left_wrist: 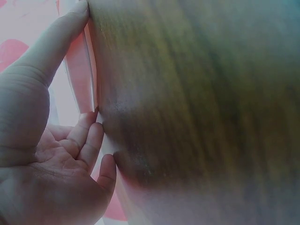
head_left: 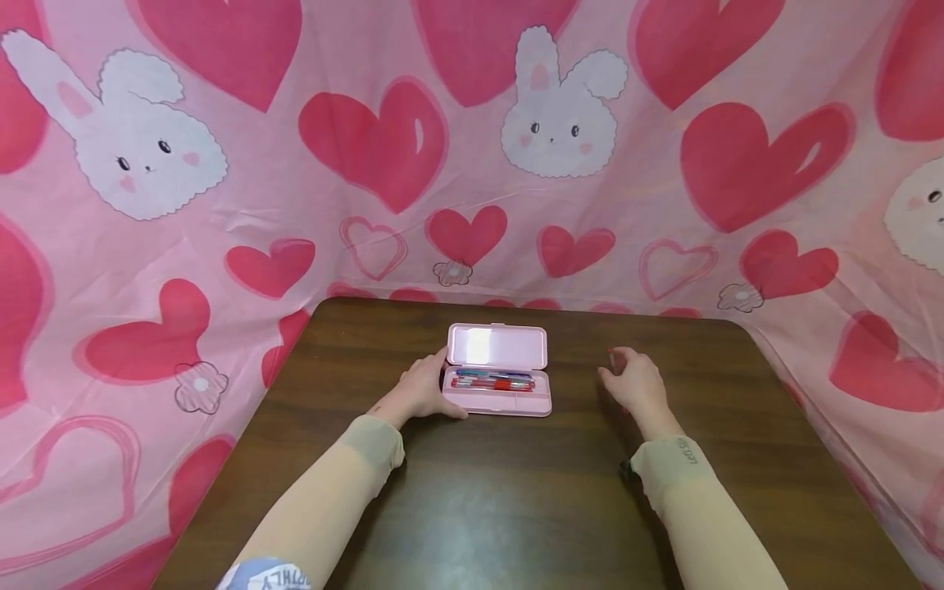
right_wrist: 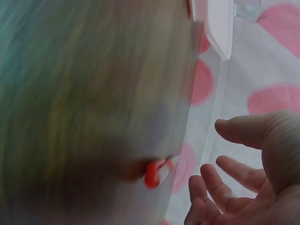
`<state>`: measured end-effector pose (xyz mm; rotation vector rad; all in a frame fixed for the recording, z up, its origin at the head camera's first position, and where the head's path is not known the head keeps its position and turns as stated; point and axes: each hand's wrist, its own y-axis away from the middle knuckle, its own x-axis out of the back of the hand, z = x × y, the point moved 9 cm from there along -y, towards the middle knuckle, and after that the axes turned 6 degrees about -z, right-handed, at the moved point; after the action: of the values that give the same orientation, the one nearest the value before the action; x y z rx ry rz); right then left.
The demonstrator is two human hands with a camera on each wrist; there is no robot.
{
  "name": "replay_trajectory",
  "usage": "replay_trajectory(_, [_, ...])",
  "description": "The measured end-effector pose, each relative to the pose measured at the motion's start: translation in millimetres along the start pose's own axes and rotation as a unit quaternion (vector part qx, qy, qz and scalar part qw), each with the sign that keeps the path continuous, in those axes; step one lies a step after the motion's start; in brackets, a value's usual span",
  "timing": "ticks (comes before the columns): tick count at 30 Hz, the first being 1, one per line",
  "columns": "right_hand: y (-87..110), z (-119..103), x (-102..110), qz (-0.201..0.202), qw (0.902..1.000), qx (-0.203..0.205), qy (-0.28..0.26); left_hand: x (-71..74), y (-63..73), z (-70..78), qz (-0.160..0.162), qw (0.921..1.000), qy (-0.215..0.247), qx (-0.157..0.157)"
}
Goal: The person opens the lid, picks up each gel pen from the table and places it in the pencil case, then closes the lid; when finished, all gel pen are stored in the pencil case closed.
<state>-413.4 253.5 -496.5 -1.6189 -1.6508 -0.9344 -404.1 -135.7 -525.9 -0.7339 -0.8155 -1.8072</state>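
Note:
An open pink pencil case (head_left: 490,401) lies on the table with its lid tipped back. Several pens (head_left: 483,383), with blue and red parts, are in its rear compartment. My left hand (head_left: 422,388) holds the case at its left end, thumb along the front edge and fingers at the left side; the left wrist view has the thumb and fingertips against the case wall. Right of the case, my right hand (head_left: 640,385) hovers low over the table, fingers apart and holding nothing. A blurred red-and-white object (right_wrist: 158,172) lies near its fingers, mostly hidden by the hand in the head view.
The dark wood table (head_left: 501,500) has rounded back corners. Behind it and along the sides hangs a pink cloth (head_left: 472,180) with hearts and rabbits. A small dark item (head_left: 627,469) shows at the right cuff.

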Motion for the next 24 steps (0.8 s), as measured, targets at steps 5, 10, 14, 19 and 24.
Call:
replay_trajectory(5, [1.4, 18.7, 1.2, -0.018, 0.9995, -0.025, 0.008, 1.0, 0.0, -0.2, 0.003, 1.0000, 0.000, 0.001])
replay_trajectory(10, [2.7, 33.7, -3.0, -0.038, 0.9981, -0.047, 0.013, 1.0, 0.6, -0.6, 0.000, 1.0000, 0.004, 0.006])
replay_trajectory(14, [4.4, 40.5, -5.9, -0.048, 0.9969, -0.062, 0.012, 0.8, 0.9, -0.4, 0.000, 1.0000, 0.002, 0.006])
replay_trajectory(19, [5.7, 43.4, -5.0, -0.054, 0.9964, -0.064, 0.011, 0.3, 0.4, -0.3, 0.001, 1.0000, 0.002, 0.004])
replay_trajectory(24, [7.0, 42.6, -2.8, -0.054, 0.9968, -0.057, 0.015, -0.6, -0.3, -0.8, 0.001, 1.0000, -0.001, 0.000])
